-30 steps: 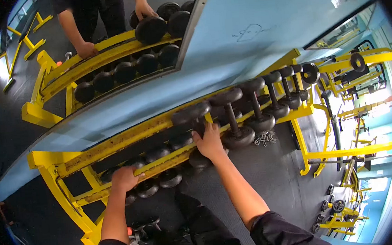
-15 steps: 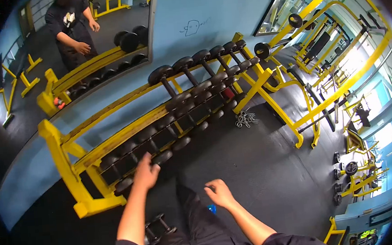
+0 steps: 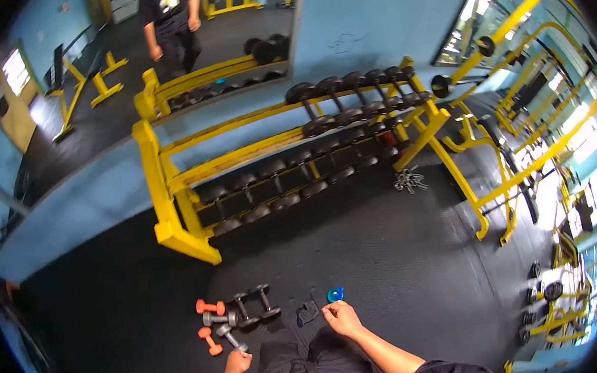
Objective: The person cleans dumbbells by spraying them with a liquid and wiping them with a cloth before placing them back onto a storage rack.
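Left hand [image 3: 239, 361]: hanging by grey dumbbell [image 3: 230, 336] (I can't tell fingers)
Right hand [image 3: 342, 318]: hovering by blue item [image 3: 334, 294], fingers together

Black textured floor [image 3: 374, 251]: yellow two-tier dumbbell rack [image 3: 160, 197] standing. Upper tier: black dumbbells [image 3: 300, 92], right portion. Lower tier: black dumbbell row [image 3: 273, 168]. Directly on floor: orange dumbbells [image 3: 210, 307], grey dumbbells [image 3: 232, 338], black dumbbell pair [image 3: 266, 300]; dark item [image 3: 308, 313], identity unclear; blue item [image 3: 335, 294]; metal clip pile [image 3: 410, 181].
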Action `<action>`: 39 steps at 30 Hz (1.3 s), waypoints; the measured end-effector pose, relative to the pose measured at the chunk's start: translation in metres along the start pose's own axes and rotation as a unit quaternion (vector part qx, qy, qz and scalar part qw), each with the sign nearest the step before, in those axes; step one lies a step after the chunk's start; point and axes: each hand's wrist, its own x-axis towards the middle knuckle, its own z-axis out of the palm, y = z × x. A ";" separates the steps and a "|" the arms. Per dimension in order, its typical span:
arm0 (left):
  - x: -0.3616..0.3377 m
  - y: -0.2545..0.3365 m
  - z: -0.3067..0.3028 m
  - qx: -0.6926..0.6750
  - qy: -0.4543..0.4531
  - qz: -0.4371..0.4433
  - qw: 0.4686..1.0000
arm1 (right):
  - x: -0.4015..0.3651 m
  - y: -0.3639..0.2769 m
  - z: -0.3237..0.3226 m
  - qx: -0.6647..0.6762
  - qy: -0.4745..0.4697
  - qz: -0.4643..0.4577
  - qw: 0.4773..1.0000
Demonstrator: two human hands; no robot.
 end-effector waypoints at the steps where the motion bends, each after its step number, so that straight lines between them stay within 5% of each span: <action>1: -0.018 -0.016 0.008 -0.003 -0.006 -0.033 0.999 | -0.005 0.009 0.007 -0.002 0.029 -0.029 0.999; 6: -0.088 -0.064 0.058 -0.113 0.116 -0.116 0.980 | -0.014 0.068 0.032 0.018 -0.037 0.015 0.999; 11: -0.108 -0.061 0.118 -0.237 0.194 -0.043 0.951 | -0.033 0.161 0.073 -0.017 -0.097 0.043 0.994; 20: -0.034 -0.058 0.160 -0.201 0.102 -0.010 0.974 | -0.055 0.219 0.159 0.036 -0.187 0.136 0.972; 22: 0.003 -0.073 0.173 -0.211 0.077 0.003 0.975 | -0.040 0.260 0.209 -0.030 -0.164 -0.016 0.986; 27: 0.097 -0.108 0.202 -0.148 0.109 0.060 0.981 | 0.043 0.292 0.331 -0.101 -0.191 -0.110 0.970; 31: 0.180 -0.122 0.224 -0.126 0.116 0.148 0.974 | 0.113 0.306 0.437 -0.189 -0.071 -0.310 0.929; 32: 0.197 -0.117 0.224 -0.024 0.119 0.193 0.974 | 0.125 0.310 0.458 -0.215 -0.012 -0.384 0.898; 33: 0.212 -0.110 0.225 0.079 0.124 0.234 0.961 | 0.135 0.320 0.476 -0.219 0.001 -0.394 0.893; 35: 0.234 -0.090 0.232 0.058 0.169 0.269 0.946 | 0.151 0.338 0.507 -0.216 -0.117 -0.322 0.914; 36: 0.235 -0.085 0.233 0.063 0.184 0.296 0.935 | 0.150 0.343 0.510 -0.183 -0.068 -0.349 0.917; 39: 0.234 -0.077 0.238 0.059 0.144 0.234 0.960 | 0.152 0.342 0.504 -0.159 -0.094 -0.336 0.923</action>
